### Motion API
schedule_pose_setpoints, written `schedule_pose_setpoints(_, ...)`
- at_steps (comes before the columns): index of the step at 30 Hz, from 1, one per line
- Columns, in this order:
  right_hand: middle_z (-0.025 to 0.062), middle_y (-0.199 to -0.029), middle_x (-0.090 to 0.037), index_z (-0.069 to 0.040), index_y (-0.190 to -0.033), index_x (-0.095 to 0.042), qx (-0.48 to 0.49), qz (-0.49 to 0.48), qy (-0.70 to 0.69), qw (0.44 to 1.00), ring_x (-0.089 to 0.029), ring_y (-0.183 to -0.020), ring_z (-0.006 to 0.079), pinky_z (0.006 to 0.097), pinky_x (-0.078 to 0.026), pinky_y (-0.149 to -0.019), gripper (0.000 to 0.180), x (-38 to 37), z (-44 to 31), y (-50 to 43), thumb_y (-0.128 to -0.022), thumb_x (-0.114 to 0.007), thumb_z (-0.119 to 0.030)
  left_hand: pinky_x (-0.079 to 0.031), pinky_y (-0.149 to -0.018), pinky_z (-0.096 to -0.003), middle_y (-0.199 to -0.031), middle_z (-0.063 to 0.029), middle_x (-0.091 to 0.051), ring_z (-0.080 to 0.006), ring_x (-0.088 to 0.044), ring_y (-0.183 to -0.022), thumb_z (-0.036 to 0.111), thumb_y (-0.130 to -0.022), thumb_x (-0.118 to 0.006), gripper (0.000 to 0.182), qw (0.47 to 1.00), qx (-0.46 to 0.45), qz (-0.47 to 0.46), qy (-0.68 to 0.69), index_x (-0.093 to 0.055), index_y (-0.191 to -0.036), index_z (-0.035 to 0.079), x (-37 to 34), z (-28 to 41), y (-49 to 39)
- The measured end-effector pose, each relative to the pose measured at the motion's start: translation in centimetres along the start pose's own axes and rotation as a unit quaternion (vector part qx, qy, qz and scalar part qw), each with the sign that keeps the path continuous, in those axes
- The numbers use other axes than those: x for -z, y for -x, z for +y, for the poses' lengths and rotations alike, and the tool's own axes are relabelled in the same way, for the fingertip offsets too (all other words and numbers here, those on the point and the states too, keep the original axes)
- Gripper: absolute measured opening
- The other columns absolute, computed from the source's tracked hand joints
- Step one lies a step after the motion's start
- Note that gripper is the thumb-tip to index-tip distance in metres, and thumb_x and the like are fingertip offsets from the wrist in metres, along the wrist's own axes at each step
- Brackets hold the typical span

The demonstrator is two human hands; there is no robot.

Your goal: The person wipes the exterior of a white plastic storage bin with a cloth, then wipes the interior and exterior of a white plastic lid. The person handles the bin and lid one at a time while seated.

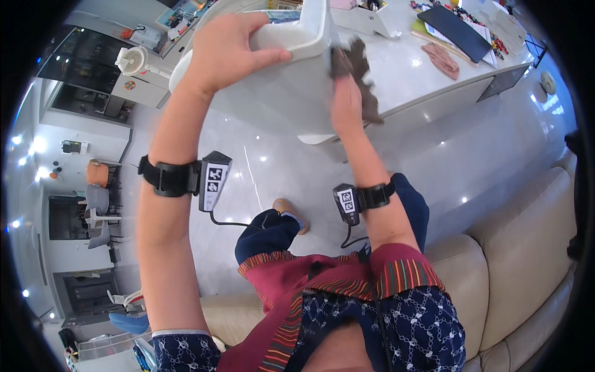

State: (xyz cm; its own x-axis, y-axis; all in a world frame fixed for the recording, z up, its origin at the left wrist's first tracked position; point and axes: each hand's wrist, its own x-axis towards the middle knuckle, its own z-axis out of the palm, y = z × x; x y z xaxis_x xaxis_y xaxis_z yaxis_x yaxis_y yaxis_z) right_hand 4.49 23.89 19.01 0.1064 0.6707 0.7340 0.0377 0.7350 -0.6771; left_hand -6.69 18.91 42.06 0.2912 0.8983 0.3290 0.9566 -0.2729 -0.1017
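A large white plastic bin (279,93) with items inside stands tilted at the edge of a glossy white table (395,79). My left hand (237,51) grips its rim, thumb outside and fingers over the edge. My right hand (346,93) holds a brown-grey cloth (365,79) against the bin's right side; the fingers are blurred and partly hidden by the cloth. Black straps with marker-bearing devices are on both forearms.
On the table lie a pink cloth (441,60), a dark flat folder (455,32) on papers, and beads. A white fan (135,60) stands at the upper left. A beige leather sofa (525,255) is at the right, behind me.
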Motion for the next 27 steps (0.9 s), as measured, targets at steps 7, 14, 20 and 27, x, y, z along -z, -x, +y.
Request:
schedule_pose_setpoints(7, 0.0217, -0.115, -0.058, 0.005, -0.117, -0.053, -0.459, -0.069, -0.150, 0.873, -0.054, -0.109, 0.0338, 0.0375, -0.039, -0.093, 0.043, 1.0, 6.2, 4.7, -0.097, -0.036, -0.029, -0.042, -0.059, -0.0350, -0.070, -0.0096, -0.059, -0.0255, -0.055, -0.066, 0.051, -0.065, -0.070, 0.050, 1.000, 0.020, -0.005, -0.002, -0.064, -0.085, 0.006, 0.2, 0.0, 0.1)
schedule_pose_setpoints(14, 0.0179, -0.103, -0.057, 0.004, -0.105, -0.054, 0.147, 0.013, -0.090, 0.985, -0.053, -0.094, 0.0328, 0.0355, -0.040, -0.088, 0.030, -2.0, 2.7, -8.2, -0.092, -0.038, -0.017, -0.043, -0.059, -0.0358, -0.068, -0.0084, -0.060, -0.0265, -0.059, -0.066, 0.052, -0.065, -0.069, 0.049, 0.999, 0.032, 0.015, -0.022, -0.065, -0.083, 0.007, -0.4, 0.3, -0.7)
schedule_pose_setpoints(20, 0.0188, -0.117, -0.058, 0.003, -0.111, -0.055, -0.194, -0.139, -0.133, 0.962, -0.051, -0.112, 0.0293, 0.0352, -0.037, -0.094, 0.036, 0.9, -1.3, -6.3, -0.095, -0.038, -0.025, -0.044, -0.057, -0.0358, -0.066, -0.0083, -0.061, -0.0265, -0.060, -0.064, 0.054, -0.065, -0.069, 0.050, 0.996, 0.066, 0.014, -0.051, -0.065, -0.082, 0.007, -0.7, 0.4, -1.3)
schedule_pose_setpoints(27, 0.0224, -0.097, -0.059, 0.001, -0.100, -0.056, 0.018, -0.065, -0.018, 0.998, -0.055, -0.095, 0.0393, 0.0428, -0.044, -0.085, 0.019, 0.7, -2.5, -6.2, -0.085, -0.050, -0.009, -0.043, -0.057, -0.0372, -0.065, -0.0084, -0.060, -0.0267, -0.059, -0.063, 0.054, -0.064, -0.069, 0.049, 0.997, 0.052, 0.022, -0.045, -0.064, -0.077, 0.007, -0.9, 0.5, -1.5)
